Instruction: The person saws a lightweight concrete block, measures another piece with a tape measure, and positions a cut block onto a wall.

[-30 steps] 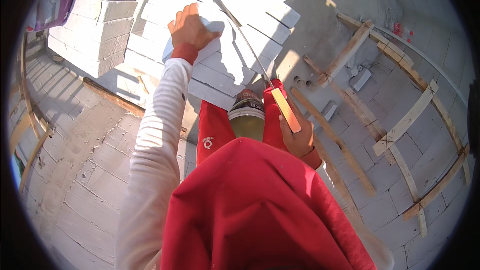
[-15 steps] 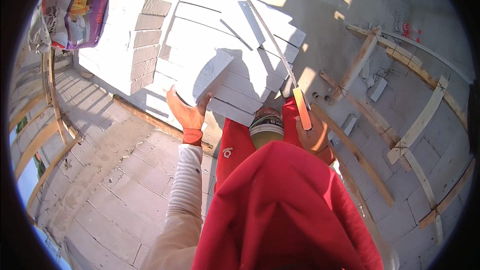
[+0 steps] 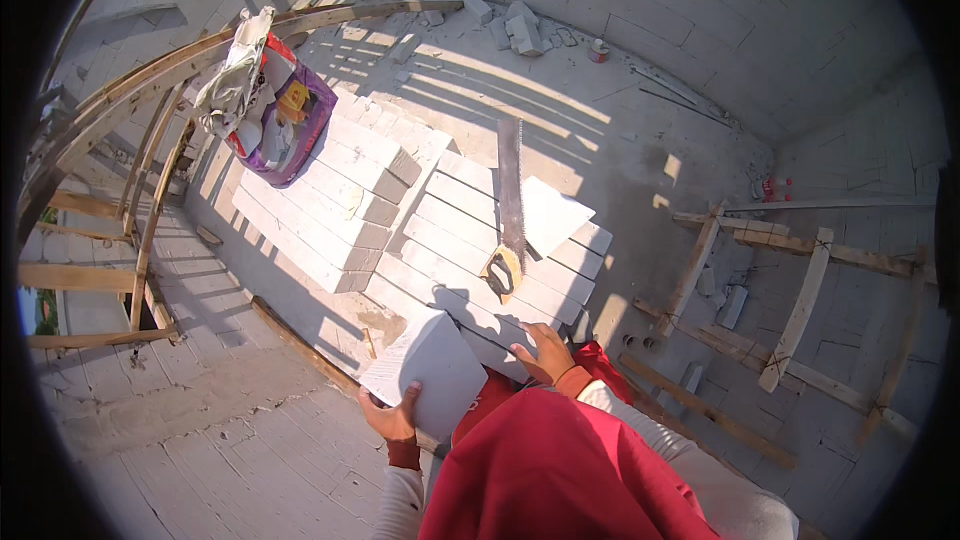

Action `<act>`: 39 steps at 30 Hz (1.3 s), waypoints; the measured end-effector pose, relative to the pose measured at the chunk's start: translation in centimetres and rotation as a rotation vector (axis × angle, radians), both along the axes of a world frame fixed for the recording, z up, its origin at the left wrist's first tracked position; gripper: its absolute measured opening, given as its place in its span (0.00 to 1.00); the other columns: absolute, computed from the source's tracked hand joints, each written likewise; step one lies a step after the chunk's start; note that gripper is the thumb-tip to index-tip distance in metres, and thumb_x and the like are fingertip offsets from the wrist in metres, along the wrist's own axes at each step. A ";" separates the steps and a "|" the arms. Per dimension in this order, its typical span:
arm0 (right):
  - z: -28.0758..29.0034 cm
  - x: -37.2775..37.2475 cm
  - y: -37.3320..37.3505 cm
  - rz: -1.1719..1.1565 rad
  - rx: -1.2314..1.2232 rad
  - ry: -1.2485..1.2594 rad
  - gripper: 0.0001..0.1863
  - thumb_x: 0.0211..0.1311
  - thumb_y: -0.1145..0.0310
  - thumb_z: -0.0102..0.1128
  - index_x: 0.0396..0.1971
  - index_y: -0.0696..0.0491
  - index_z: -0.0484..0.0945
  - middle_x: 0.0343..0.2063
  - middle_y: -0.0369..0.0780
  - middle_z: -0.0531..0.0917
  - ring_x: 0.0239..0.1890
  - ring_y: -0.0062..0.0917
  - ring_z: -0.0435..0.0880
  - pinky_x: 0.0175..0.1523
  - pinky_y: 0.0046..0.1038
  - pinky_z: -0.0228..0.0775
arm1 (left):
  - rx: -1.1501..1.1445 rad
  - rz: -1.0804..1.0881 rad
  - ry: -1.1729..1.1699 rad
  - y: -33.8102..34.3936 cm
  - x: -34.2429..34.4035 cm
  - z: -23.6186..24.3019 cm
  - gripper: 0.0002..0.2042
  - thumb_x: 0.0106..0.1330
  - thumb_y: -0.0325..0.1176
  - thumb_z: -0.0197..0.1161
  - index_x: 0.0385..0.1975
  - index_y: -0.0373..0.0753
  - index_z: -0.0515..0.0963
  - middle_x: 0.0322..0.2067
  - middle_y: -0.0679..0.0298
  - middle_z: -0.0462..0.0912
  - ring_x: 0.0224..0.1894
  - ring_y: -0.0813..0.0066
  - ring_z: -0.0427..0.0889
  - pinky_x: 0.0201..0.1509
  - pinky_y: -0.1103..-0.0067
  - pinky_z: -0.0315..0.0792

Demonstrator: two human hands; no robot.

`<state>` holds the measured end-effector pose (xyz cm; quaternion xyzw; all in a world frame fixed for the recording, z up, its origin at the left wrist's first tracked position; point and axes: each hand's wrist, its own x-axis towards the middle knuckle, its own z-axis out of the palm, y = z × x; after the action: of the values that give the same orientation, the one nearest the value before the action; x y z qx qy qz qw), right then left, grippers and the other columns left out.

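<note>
My left hand grips a cut piece of white building block by its lower left edge, with the thumb on the near face. The piece is tilted above my knee. My right hand is empty, fingers apart, over the near edge of the low stack of white blocks. A handsaw with a yellowish handle lies on that stack, its handle toward me. Beside the blade rests a flat, pale offcut.
A purple, red and white sack sits on the higher block pile at the left. Wooden frames lie at the right. A long timber runs along the floor at the left. Block rubble lies by the far wall.
My right hand has let go of the saw, which now lies on the stack. The block piece has come nearer to me in my left hand. The view has tilted farther outward.
</note>
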<state>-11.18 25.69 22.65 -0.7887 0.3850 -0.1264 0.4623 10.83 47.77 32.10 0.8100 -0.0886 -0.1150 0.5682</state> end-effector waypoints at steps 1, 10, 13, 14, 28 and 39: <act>1.1 -2.4 0.5 -0.041 0.083 0.021 0.32 0.70 0.48 0.66 0.62 0.57 0.78 0.54 0.52 0.83 0.59 0.49 0.81 0.65 0.43 0.73 | -0.088 -0.007 0.102 -0.9 -0.5 0.8 0.41 0.47 0.29 0.89 0.59 0.31 0.69 0.56 0.51 0.79 0.57 0.64 0.80 0.63 0.69 0.76; 2.0 -10.1 2.2 -0.530 1.200 -0.371 0.43 0.72 0.51 0.68 0.78 0.47 0.57 0.61 0.42 0.79 0.61 0.33 0.80 0.61 0.40 0.78 | -0.270 -0.017 0.682 -6.2 -3.2 -0.1 0.27 0.59 0.28 0.80 0.55 0.32 0.74 0.48 0.55 0.85 0.47 0.65 0.86 0.51 0.71 0.81; 5.7 -10.5 -0.6 -0.497 1.178 -0.668 0.41 0.71 0.55 0.69 0.77 0.45 0.58 0.65 0.43 0.74 0.62 0.34 0.78 0.60 0.46 0.79 | -0.320 -0.071 0.742 -10.3 -6.1 0.0 0.27 0.61 0.29 0.79 0.58 0.32 0.74 0.49 0.56 0.85 0.47 0.65 0.86 0.52 0.70 0.80; 6.9 -11.2 -1.6 -0.512 1.086 -0.635 0.39 0.70 0.61 0.69 0.76 0.46 0.60 0.64 0.42 0.74 0.64 0.35 0.77 0.61 0.49 0.78 | -0.293 -0.065 0.752 -12.2 -7.7 2.3 0.28 0.61 0.29 0.79 0.58 0.32 0.74 0.49 0.56 0.85 0.47 0.65 0.86 0.52 0.69 0.80; 8.0 -33.0 -17.6 -0.708 1.123 -0.656 0.38 0.67 0.51 0.66 0.73 0.49 0.67 0.65 0.43 0.77 0.65 0.39 0.77 0.63 0.46 0.75 | -0.203 -0.546 0.993 -29.2 -28.2 7.8 0.42 0.71 0.49 0.71 0.79 0.45 0.56 0.67 0.53 0.73 0.70 0.62 0.71 0.67 0.61 0.72; 14.7 -38.8 -23.1 -0.985 1.080 -0.807 0.38 0.68 0.45 0.65 0.72 0.49 0.69 0.67 0.39 0.79 0.68 0.38 0.76 0.71 0.45 0.66 | -0.204 -0.792 0.812 -39.6 -38.3 7.4 0.50 0.53 0.47 0.85 0.69 0.27 0.62 0.57 0.48 0.79 0.60 0.58 0.80 0.68 0.67 0.72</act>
<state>-49.98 2.62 37.37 -0.0940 0.4983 -0.3850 0.7711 -27.51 8.15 39.50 0.5471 -0.1706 -0.6117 0.5454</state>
